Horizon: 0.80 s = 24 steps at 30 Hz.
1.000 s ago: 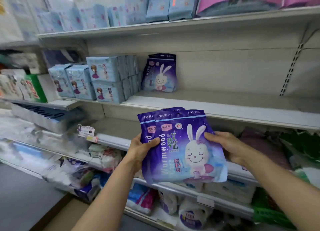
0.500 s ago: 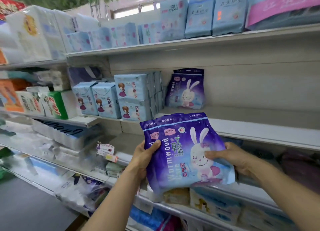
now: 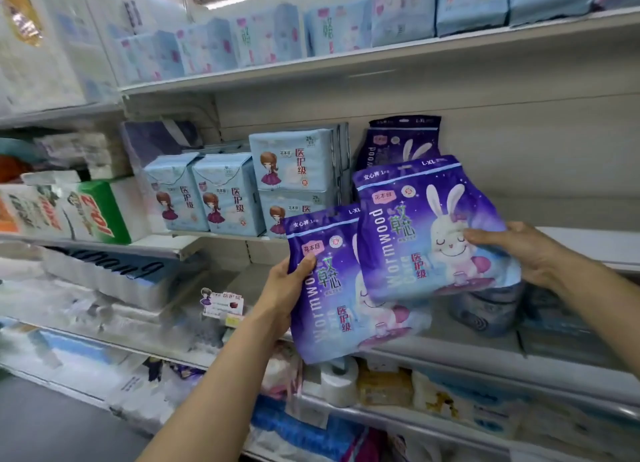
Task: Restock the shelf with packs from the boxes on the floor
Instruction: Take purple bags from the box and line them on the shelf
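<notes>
Shop shelving [image 3: 398, 58] fills the head view, stocked with pale blue packs [image 3: 228, 193]. Two purple packs are held upright, long axes near vertical, printed faces toward the camera. The lower pack [image 3: 322, 288] is gripped at its left edge by the left hand [image 3: 287, 288], thumb curled over the front. The upper pack [image 3: 426, 226] is pinched at its right edge by the right hand [image 3: 519, 250]. Beyond the fingers, a matching shelved pack [image 3: 401, 139] stands; the upper pack is best set upright beside it, face outward.
</notes>
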Motion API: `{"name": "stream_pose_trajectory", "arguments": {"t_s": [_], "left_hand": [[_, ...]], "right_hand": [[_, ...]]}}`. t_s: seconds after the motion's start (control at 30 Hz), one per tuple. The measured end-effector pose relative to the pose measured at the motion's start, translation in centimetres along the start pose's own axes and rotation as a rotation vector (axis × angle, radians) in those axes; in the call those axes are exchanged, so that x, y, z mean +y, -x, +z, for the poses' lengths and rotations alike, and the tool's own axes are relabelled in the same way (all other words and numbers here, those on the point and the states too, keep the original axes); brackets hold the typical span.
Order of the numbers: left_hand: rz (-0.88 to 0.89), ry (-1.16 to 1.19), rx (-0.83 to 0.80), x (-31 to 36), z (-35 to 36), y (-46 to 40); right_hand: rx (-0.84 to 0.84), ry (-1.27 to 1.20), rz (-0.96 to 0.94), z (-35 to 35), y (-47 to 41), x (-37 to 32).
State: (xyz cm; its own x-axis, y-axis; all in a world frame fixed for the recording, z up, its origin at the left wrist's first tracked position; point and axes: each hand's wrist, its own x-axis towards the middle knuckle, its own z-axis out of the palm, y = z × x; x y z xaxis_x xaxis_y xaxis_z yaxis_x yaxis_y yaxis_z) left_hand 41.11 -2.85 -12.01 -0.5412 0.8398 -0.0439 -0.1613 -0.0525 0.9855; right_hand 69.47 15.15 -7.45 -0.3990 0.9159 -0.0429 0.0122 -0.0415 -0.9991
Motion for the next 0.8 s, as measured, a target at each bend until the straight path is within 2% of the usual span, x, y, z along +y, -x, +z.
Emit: {"name": "stream_pose_trajectory", "arguments": {"t_s": [0.17, 0.3, 0.43, 0.6, 0.8], "left_hand": [[-0.059, -0.011, -0.032, -0.7, -1.2, -1.1], [-0.084, -0.013, -0.051, -0.8, -0.6, -2.1], [-0.079, -0.021, -0.056, -0.2, 0.3, -3.2], [-0.094, -0.070, -0.104, 0.4, 2.2, -4.8], [-0.095, -0.043, -0.110, 0.2, 4.3, -6.1]], "right_hand": [[0.111, -0.168, -0.051, -1.0, -2.1, -0.9], [0.270, -0.285, -0.146, -1.3, -4.8, -1.6], [0.454, -0.204, -0.176, -1.3, -8.3, -1.2], [0.340, 0.168, -0.186, -0.7, -11.8, -0.3], [0.301, 0.269, -0.238, 1.0, -15.5, -2.0]]}}
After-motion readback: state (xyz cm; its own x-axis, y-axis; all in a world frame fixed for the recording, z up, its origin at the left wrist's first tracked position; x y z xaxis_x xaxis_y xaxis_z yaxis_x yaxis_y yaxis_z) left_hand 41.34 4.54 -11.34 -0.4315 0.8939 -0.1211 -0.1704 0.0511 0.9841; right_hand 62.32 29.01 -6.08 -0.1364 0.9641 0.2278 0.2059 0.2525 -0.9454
